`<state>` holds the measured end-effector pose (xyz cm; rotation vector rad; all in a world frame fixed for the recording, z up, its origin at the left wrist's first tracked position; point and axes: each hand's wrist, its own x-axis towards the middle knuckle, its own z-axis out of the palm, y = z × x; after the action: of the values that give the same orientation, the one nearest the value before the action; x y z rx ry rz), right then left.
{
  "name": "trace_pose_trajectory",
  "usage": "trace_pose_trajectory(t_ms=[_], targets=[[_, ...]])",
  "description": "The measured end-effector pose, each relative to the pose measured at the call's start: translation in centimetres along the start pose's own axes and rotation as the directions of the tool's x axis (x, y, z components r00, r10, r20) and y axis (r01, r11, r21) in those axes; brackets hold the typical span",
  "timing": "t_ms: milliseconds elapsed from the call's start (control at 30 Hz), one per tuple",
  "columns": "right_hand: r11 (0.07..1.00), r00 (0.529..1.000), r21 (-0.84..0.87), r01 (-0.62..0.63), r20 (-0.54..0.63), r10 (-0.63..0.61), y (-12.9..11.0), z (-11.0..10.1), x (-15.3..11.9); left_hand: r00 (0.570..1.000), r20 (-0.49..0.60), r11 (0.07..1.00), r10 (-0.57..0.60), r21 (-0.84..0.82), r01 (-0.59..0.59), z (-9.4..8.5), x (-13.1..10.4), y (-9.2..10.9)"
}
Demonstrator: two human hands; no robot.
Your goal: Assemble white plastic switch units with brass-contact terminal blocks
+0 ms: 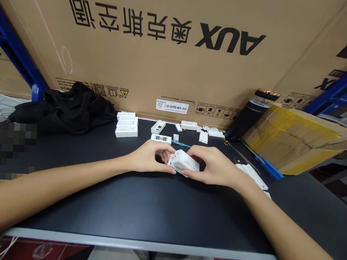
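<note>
Between my two hands, just above the black tabletop, is a white plastic device housing (185, 161), held tilted. My left hand (152, 157) grips its left end, thumb at the near lower edge and fingers behind. On the opposite end, my right hand (211, 163) is closed with its thumb along the near side. Small details show on the housing's left end, but I cannot make them out. Just beyond my hands lie a white open casing (161, 138), a blue-handled screwdriver (181, 144) and another open casing (158, 126).
A stack of white housings (127, 125) sits beside a black cloth bag (71, 108). Small white parts (204, 136) lie at the back. On the right are a black bottle (249, 115), a taped carton (290, 137), a blue cutter (269, 167) and white strips (253, 176). A large carton (154, 66) stands behind.
</note>
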<state>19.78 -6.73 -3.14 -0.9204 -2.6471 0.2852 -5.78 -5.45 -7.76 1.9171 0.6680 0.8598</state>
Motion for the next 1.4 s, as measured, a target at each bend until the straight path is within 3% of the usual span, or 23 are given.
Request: trace_pose_trajectory(t_ms=[233,667,1000,1400], targets=[[1.000,0.999,-0.009,-0.011,0.048,0.012,0.1,0.4,0.2,0.999,0.012,0.997,-0.046,-0.066,0.046,0.0,0.0,0.1],[0.999,0.988,-0.032,-0.037,0.147,0.042,-0.5,0.9,0.4,0.999,0.054,0.990,0.003,-0.143,0.005,0.1,-0.2,0.4],[0.992,0.994,-0.117,-0.042,0.092,0.053,-0.7,1.4,0.6,0.976,0.200,0.976,-0.090,-0.175,0.126,0.1,0.2,0.3],[0.979,0.997,-0.200,-0.047,0.047,0.058,-1.1,1.4,0.8,0.988,0.136,0.983,-0.068,-0.162,0.090,0.4,0.0,0.5]])
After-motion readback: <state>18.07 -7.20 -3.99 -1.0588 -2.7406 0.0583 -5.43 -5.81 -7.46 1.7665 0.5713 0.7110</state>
